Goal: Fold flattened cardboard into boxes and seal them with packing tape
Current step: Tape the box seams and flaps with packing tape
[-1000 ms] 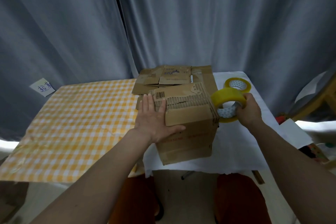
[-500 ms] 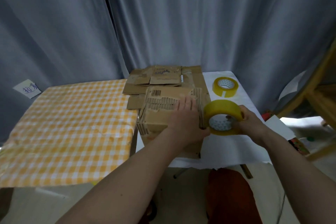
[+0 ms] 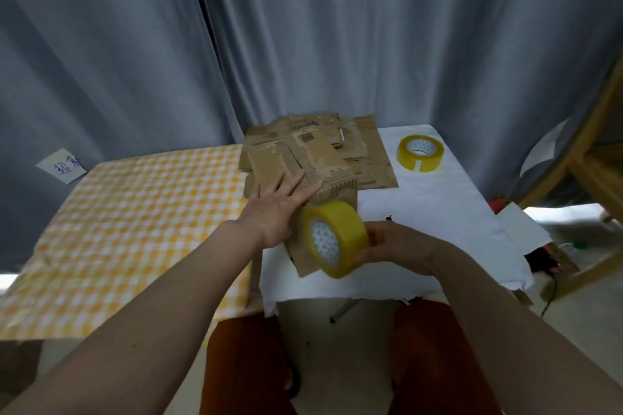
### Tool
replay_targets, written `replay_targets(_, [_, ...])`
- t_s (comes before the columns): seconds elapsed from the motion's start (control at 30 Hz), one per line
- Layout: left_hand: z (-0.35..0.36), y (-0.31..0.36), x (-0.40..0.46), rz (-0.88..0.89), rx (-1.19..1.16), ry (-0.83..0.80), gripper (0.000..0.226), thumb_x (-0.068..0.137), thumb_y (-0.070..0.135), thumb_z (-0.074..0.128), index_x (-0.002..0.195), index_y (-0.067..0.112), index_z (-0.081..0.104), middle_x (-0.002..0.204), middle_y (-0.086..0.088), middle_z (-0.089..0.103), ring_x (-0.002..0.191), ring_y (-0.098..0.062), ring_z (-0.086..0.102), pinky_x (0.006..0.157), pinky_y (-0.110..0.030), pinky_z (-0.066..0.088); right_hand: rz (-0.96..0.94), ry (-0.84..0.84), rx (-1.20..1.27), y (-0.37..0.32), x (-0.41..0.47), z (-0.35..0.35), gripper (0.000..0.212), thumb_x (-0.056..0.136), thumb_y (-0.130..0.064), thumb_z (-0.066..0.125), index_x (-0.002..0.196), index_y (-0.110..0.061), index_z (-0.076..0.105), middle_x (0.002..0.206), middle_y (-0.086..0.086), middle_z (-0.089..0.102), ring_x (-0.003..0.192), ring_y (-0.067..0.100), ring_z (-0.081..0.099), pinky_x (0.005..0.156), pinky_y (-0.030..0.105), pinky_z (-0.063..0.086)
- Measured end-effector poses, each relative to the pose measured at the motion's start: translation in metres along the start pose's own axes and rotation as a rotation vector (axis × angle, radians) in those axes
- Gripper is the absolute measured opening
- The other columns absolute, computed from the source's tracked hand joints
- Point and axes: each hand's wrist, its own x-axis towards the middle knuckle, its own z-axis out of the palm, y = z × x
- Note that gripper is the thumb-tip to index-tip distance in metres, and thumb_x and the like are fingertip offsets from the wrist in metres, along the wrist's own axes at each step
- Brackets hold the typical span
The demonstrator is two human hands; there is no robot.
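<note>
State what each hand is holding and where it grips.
The right hand grips the tape roll by its outer band. The left hand holds nothing; it lies flat on the cardboard box.

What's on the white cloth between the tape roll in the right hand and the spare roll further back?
Only bare white cloth, in the head view, between the held tape roll and the spare roll, apart from a small dark speck.

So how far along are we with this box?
Done: one box is folded up and stands on the white cloth. In hand: the left hand presses flat on its top, and the right hand holds a tape roll against its near side. Left: no tape seam shows yet, and flat cardboard waits behind.
</note>
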Motion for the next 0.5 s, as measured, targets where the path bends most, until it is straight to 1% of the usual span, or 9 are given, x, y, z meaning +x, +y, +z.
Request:
replay_targets(0.1, [0.013,-0.008,-0.003,-0.080,-0.042,0.101,0.099,0.089,-0.003,0.052,0.147,0.053,-0.007,0.162,0.004,-0.012,0.148,-0.026,-0.011,0.117,-0.057,0.015,-0.022,0.028,-0.013,-0.001,0.014,0.013,0.038,0.082,-0.012,0.071,0.119,-0.018,0.063,0.116,0.003,0.068,0.109,0.019,0.063,0.098,0.037,0.049])
replay_targets(0.17, [0.023,-0.007,-0.006,-0.116,-0.081,0.194,0.098,0.090,-0.005,0.053,0.148,0.051,-0.004,0.162,0.001,-0.008,0.149,-0.025,-0.010,0.118,-0.047,0.021,-0.013,0.035,-0.033,0.000,0.018,0.016,0.036,0.080,-0.013,0.074,0.115,-0.014,0.065,0.113,0.006,0.069,0.109,0.023,0.063,0.100,0.043,0.047])
replay_targets(0.23, [0.032,-0.002,-0.010,-0.137,-0.158,0.301,0.096,0.088,-0.007,0.055,0.151,0.045,0.005,0.162,0.001,-0.004,0.149,-0.022,-0.008,0.118,-0.037,0.020,0.004,0.009,-0.049,0.003,0.017,0.013,0.035,0.078,-0.010,0.075,0.111,-0.011,0.066,0.109,0.008,0.070,0.108,0.025,0.063,0.099,0.042,0.049])
replay_targets(0.3, [0.040,0.003,-0.012,-0.141,-0.287,0.425,0.084,0.088,-0.004,0.057,0.152,0.032,0.018,0.162,0.000,0.006,0.149,-0.019,-0.003,0.119,-0.032,0.015,0.040,-0.004,-0.023,0.010,0.016,0.006,0.030,0.079,-0.005,0.072,0.108,-0.011,0.066,0.106,0.006,0.071,0.105,0.023,0.064,0.094,0.038,0.051])
replay_targets(0.33, [0.044,0.004,-0.012,-0.144,-0.362,0.499,0.076,0.089,-0.003,0.056,0.151,0.025,0.024,0.161,-0.001,0.013,0.149,-0.018,0.002,0.120,-0.031,0.013,0.062,0.025,-0.002,0.014,0.016,0.001,0.028,0.081,-0.003,0.070,0.107,-0.011,0.067,0.106,0.006,0.072,0.103,0.022,0.065,0.091,0.036,0.051])
replay_targets(0.37, [0.049,0.005,-0.011,-0.153,-0.420,0.573,0.068,0.089,-0.003,0.055,0.149,0.021,0.031,0.159,-0.002,0.019,0.148,-0.018,0.007,0.120,-0.031,0.013,0.083,0.095,0.012,0.020,0.018,-0.005,0.025,0.082,-0.001,0.068,0.106,-0.010,0.067,0.107,0.008,0.071,0.099,0.022,0.066,0.088,0.035,0.052])
replay_targets(0.43, [0.059,0.009,-0.008,-0.221,-0.525,0.680,0.057,0.090,-0.003,0.055,0.142,0.017,0.042,0.154,-0.006,0.027,0.145,-0.023,0.019,0.118,-0.034,0.024,0.115,0.312,0.008,0.036,0.028,-0.016,0.022,0.086,0.000,0.063,0.106,-0.007,0.067,0.110,0.014,0.068,0.090,0.023,0.064,0.077,0.031,0.052])
replay_targets(0.47, [0.063,0.012,-0.007,-0.280,-0.580,0.740,0.050,0.091,0.001,0.055,0.138,0.017,0.047,0.151,-0.007,0.031,0.141,-0.026,0.026,0.114,-0.035,0.031,0.129,0.416,-0.012,0.045,0.036,-0.022,0.023,0.087,0.000,0.060,0.109,-0.005,0.066,0.112,0.016,0.066,0.089,0.023,0.061,0.073,0.029,0.049])
replay_targets(0.5, [0.068,0.015,-0.006,-0.333,-0.625,0.796,0.045,0.091,0.004,0.057,0.134,0.018,0.052,0.147,-0.009,0.034,0.136,-0.028,0.031,0.108,-0.035,0.037,0.144,0.495,-0.054,0.054,0.044,-0.028,0.027,0.089,-0.001,0.058,0.115,-0.003,0.063,0.116,0.016,0.062,0.093,0.024,0.058,0.074,0.029,0.047])
